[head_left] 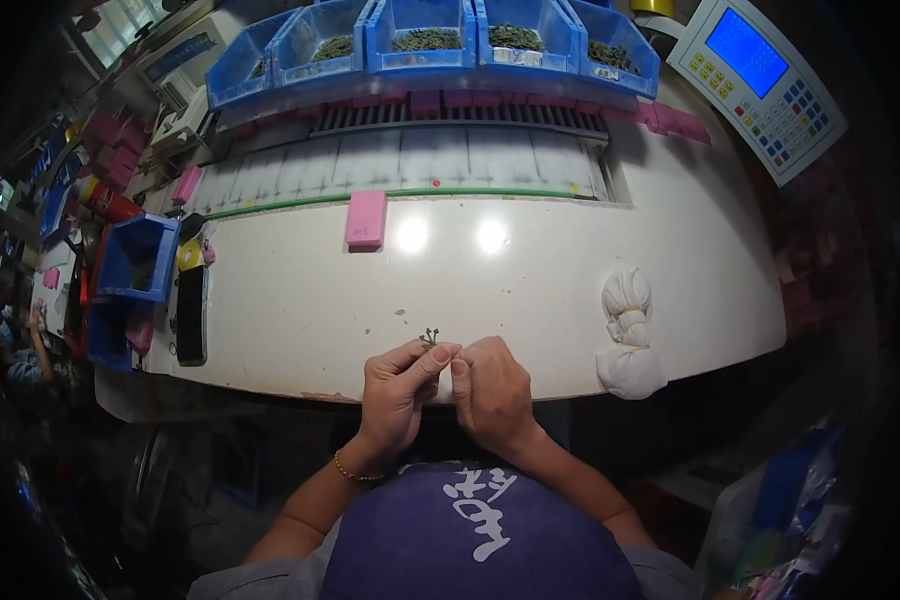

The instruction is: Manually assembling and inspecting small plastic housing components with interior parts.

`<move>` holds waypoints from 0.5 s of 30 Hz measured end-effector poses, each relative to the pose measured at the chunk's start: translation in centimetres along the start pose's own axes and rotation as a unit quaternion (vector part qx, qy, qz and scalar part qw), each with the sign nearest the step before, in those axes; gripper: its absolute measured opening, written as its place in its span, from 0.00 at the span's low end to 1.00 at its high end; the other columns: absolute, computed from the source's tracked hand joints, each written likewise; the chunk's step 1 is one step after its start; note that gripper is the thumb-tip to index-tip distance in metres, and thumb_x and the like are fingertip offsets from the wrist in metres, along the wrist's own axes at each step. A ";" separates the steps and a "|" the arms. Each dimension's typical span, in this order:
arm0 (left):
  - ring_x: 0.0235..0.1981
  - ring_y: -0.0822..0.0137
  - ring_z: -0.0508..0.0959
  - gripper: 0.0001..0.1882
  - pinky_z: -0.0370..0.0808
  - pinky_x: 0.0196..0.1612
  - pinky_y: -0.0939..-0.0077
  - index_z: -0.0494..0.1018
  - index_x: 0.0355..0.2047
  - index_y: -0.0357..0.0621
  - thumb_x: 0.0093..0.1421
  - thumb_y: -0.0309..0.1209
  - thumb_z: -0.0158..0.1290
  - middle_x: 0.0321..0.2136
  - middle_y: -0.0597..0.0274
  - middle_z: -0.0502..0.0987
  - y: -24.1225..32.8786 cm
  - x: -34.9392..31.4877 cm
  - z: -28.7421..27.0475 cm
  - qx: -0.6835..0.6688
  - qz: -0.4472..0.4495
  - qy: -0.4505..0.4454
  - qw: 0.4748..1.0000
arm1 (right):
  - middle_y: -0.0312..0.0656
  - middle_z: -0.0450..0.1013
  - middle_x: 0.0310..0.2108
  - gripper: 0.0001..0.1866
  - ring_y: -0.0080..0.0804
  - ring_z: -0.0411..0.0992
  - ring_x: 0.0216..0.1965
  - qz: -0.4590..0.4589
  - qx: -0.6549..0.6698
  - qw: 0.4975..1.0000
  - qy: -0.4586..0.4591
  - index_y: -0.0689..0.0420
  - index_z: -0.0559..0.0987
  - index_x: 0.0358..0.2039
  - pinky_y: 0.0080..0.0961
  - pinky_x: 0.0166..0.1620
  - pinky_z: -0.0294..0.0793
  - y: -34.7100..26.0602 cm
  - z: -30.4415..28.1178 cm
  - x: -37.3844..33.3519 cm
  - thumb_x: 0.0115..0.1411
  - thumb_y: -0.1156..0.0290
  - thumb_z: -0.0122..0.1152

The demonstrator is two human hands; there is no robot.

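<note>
A worker's 2 bare hands meet at the near edge of a white worktable [280, 300], where a few thin, dark green, sprig-like pieces [431, 337] stand above the grip. The left hand [394, 392], with a gold-colored bracelet [354, 471] at its wrist, pinches the pieces between thumb and forefinger, their small tips pointing away from the worker. The right hand [498, 388] meets it at the thumbs, its fingers curled closed and its thumb bent against the forefinger; whether anything is caught there cannot be told from this angle.

The work appears to call for a light touch. Stalks this thin would likely bend under a hard squeeze, so the left pinch is best kept low and steady, with the tips level and in plain sight, while the right hand makes only small, slow movements. Resting the wrists on the table edge could help calm any tremor, and working over the tabletop should make a dropped piece easier to find.

Beyond the hands lie a pink block [366, 219] and, to the right, a knotted white cloth bundle [630, 338]. Across the back, 5 blue bins [420, 58] hold similar dark green pieces beside a blue-screened control panel [760, 85].
</note>
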State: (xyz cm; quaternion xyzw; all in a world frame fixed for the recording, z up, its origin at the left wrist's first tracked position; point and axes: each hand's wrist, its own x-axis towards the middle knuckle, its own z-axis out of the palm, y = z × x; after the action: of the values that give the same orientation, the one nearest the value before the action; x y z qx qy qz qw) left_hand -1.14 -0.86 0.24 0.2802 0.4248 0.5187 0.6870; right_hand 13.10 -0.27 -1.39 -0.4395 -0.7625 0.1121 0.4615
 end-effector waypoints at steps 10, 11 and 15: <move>0.18 0.83 0.58 0.11 0.54 0.21 0.86 0.79 0.40 0.36 0.67 0.33 0.55 0.19 0.77 0.64 0.8 0.2 -0.4 0.010 -0.020 -0.015 1.000 | 0.40 0.75 0.23 0.04 0.39 0.73 0.19 0.001 0.111 0.991 -0.078 0.56 0.79 0.35 0.32 0.24 0.71 -0.5 -1.8 -3.2 0.61 0.72 0.64; 0.17 0.82 0.58 0.12 0.56 0.22 0.85 0.78 0.39 0.37 0.67 0.35 0.55 0.18 0.77 0.63 0.8 0.2 -0.4 0.004 -0.025 -0.034 0.999 | 0.38 0.74 0.22 0.06 0.35 0.73 0.18 -0.045 0.106 0.990 -0.080 0.55 0.80 0.35 0.30 0.22 0.71 -0.1 -1.4 -4.2 0.59 0.70 0.66; 0.18 0.81 0.58 0.10 0.58 0.23 0.85 0.74 0.40 0.40 0.69 0.35 0.51 0.20 0.75 0.63 1.2 0.2 -0.3 -0.025 -0.066 -0.044 0.997 | 0.37 0.71 0.16 0.07 0.32 0.72 0.16 -0.029 -0.068 0.984 -0.160 0.53 0.80 0.27 0.29 0.18 0.69 1.1 -0.3 -7.0 0.57 0.66 0.67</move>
State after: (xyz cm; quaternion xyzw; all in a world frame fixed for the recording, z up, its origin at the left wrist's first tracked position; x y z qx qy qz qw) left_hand -1.96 -0.34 1.08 0.2570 0.3982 0.4701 0.7446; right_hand 15.31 -5.14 -6.08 -0.4240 -0.8448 0.1148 0.3056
